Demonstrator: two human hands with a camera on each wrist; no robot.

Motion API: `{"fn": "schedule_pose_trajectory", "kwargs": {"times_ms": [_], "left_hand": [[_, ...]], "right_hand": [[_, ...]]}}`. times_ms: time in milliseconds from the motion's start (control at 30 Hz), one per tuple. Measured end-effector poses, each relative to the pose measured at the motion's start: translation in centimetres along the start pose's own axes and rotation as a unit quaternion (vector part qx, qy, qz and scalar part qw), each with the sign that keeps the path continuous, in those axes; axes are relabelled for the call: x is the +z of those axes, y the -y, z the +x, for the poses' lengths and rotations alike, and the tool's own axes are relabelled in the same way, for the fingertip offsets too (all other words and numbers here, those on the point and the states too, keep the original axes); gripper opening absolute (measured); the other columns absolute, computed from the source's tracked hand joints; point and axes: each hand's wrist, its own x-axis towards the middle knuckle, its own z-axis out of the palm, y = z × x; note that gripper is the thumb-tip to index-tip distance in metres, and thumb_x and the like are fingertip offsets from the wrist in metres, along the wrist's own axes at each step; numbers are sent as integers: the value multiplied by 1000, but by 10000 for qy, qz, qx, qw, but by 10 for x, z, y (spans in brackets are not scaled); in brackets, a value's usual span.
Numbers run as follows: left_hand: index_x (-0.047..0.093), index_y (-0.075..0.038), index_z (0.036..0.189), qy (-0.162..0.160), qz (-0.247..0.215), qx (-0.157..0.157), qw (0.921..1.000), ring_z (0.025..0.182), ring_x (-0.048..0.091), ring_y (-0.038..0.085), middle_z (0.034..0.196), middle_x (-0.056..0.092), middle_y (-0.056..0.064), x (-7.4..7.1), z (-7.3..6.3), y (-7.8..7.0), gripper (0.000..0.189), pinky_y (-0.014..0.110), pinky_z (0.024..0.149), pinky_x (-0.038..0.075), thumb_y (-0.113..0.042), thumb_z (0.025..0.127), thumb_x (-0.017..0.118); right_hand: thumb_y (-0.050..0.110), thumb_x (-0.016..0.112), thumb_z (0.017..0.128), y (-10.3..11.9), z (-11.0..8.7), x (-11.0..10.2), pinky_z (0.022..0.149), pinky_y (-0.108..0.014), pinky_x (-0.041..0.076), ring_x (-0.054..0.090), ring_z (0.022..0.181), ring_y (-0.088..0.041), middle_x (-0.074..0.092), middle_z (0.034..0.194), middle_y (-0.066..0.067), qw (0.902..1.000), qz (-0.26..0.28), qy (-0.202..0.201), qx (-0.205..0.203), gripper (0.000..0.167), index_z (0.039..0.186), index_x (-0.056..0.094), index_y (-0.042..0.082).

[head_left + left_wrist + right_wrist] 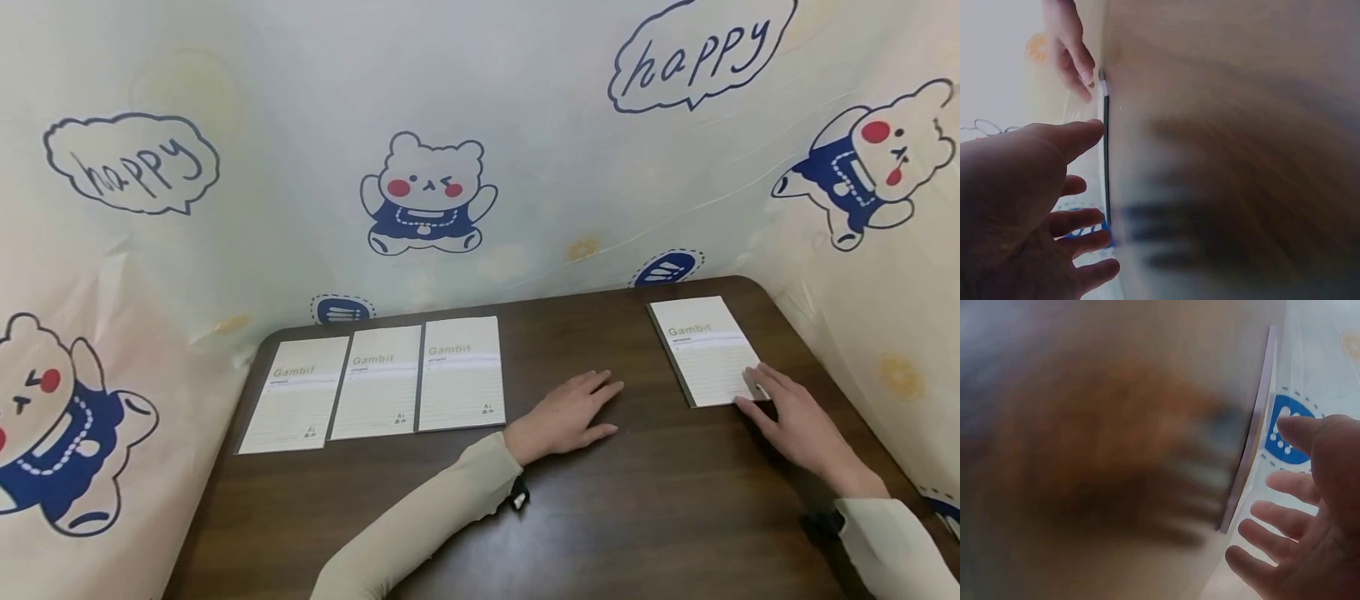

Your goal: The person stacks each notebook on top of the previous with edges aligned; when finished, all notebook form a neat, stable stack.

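At the right of the table lies a white notebook [701, 354] with "Gambit" on its cover and a dark spine. My right hand [806, 429] is at its near right corner, fingertips over the edge; the right wrist view shows the fingers spread and loosely straight. Whether they press on the cover I cannot tell. Over the table between the notebooks, my left hand [562, 417] holds nothing, its fingers extended and apart. Left of it, three similar notebooks lie in a row: a left one [294, 396], a middle one [377, 383] and a right one [460, 375], nearest my left hand.
The dark brown wooden table [600, 508] has rounded far corners. Behind it and along both sides hangs a pale sheet [292, 167] printed with bears and the word "happy". Both sleeves are light-coloured, with a dark band at each wrist.
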Motion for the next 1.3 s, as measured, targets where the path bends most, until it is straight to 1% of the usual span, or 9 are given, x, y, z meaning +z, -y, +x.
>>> {"fn": "schedule_pose_trajectory", "kwargs": {"times_ms": [100, 300, 400, 533, 633, 800, 1033, 1167, 1300], "left_hand": [[26, -20, 167, 204, 66, 19, 9998, 161, 28, 26, 174, 26, 10, 5, 16, -9, 71, 38, 132, 27, -57, 108, 42], [20, -30, 168, 536, 216, 50, 9983, 163, 21, 19, 177, 16, -3, 10, 51, -31, 72, 41, 132, 26, -65, 106, 34], [17, -34, 167, 752, 290, 37, 9967, 164, 17, 15, 177, 11, -8, 12, 66, -46, 72, 40, 133, 22, -68, 105, 31], [15, -38, 167, 898, 528, -5, 9946, 164, 13, 11, 177, 8, -11, 14, 81, -61, 71, 39, 134, 20, -70, 105, 28], [16, -39, 167, 887, 744, 13, 9933, 164, 11, 9, 177, 7, -12, 17, 88, -67, 70, 39, 134, 19, -70, 105, 27], [15, -39, 167, 895, 936, -12, 9916, 164, 11, 7, 177, 9, -13, 22, 94, -72, 71, 38, 134, 19, -71, 104, 26], [20, -39, 166, 898, 729, -58, 9933, 163, 15, 9, 176, 12, -12, 22, 89, -71, 72, 39, 133, 21, -72, 103, 29], [24, -37, 165, 900, 691, -70, 9935, 163, 20, 10, 176, 15, -12, 19, 83, -73, 71, 40, 133, 23, -71, 104, 30], [27, -37, 165, 916, 688, -149, 9933, 162, 23, 10, 175, 18, -12, 16, 79, -77, 70, 40, 132, 26, -71, 104, 31]], "right_hand": [[32, 64, 105, -5, -6, 4, 105, -74, 37, 43, 135, -63, 41, 152, -44, 10000, 16, 90, -20, 64, 146, 48, -15], [35, 61, 106, -7, -11, 4, 111, -73, 31, 35, 145, -60, 33, 159, -41, 9995, 74, 290, 57, 68, 150, 43, -15], [38, 58, 107, -7, -11, 4, 109, -74, 32, 32, 146, -60, 30, 161, -40, 9989, 56, 432, 146, 71, 152, 39, -14], [41, 56, 108, -7, -9, 4, 105, -76, 34, 29, 148, -61, 26, 164, -39, 9978, 129, 595, 259, 73, 155, 36, -12], [40, 55, 108, -6, -10, 3, 106, -77, 32, 27, 149, -61, 25, 164, -38, 9972, 185, 660, 307, 73, 156, 34, -11], [41, 55, 108, -7, -11, 2, 106, -77, 32, 26, 150, -61, 23, 165, -38, 9964, 183, 744, 367, 75, 157, 32, -10], [41, 53, 109, -5, -13, 7, 110, -77, 28, 20, 152, -60, 20, 166, -38, 9961, 228, 797, 313, 75, 158, 30, -11], [39, 58, 107, 2, -14, 7, 107, -76, 33, 31, 145, -63, 28, 161, -41, 9969, 181, 720, 243, 74, 154, 37, -14], [33, 63, 105, 7, -11, 4, 100, -77, 39, 44, 131, -66, 43, 148, -45, 9992, 104, 364, 113, 63, 142, 52, -17]]}}
